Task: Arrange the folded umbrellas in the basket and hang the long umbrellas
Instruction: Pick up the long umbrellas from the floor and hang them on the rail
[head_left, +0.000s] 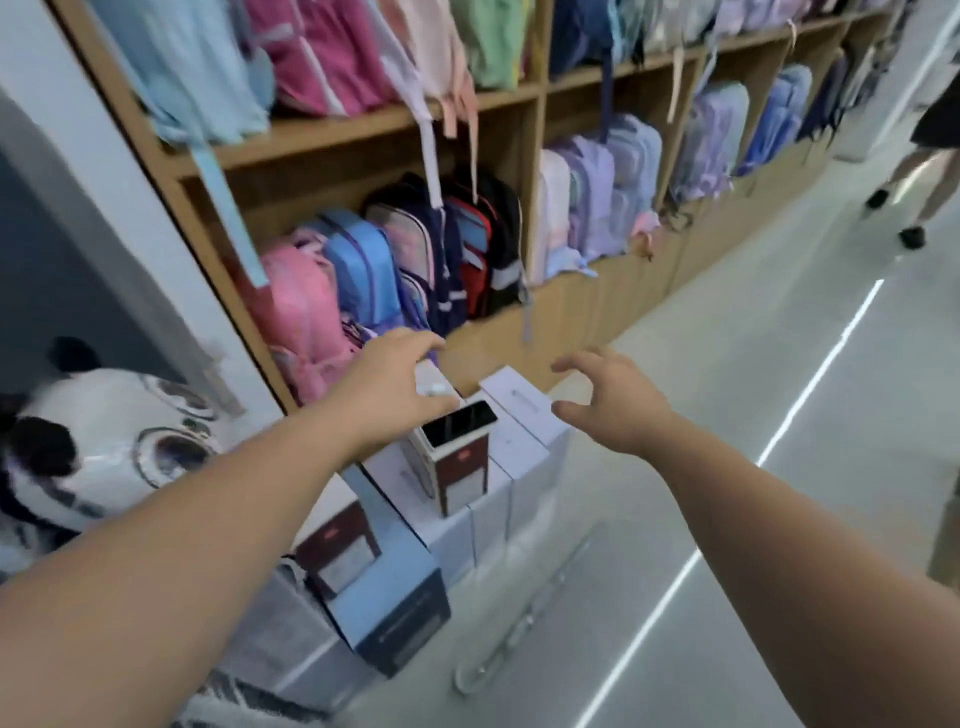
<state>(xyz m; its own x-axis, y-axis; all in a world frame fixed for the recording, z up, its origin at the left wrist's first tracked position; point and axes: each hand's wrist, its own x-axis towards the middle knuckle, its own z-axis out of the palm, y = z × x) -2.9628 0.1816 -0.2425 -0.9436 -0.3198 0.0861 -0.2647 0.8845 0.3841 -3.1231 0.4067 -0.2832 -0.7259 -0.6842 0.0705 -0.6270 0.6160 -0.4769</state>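
Left hand at frame centre, fingers curved over the top end of an upright white box, thumb at its near side; motion blur, so I cannot tell whether the grasp is closed. Whether this or the neighbouring boxes hold umbrellas cannot be told: contents hidden. Just right of it stands a box with a glossy dark top and dark red label, then a row of pale boxes, all touching. A lavender and dark blue box lies tilted, lower centre. Wooden shelf across the upper frame, compartments filled with backpacks. Panda-faced bag at lower left. Right hand right of the boxes, above the floor, fingers spread, loosely bent, released, holding nothing. Both forearms stretched forward. Another person's legs at upper right.
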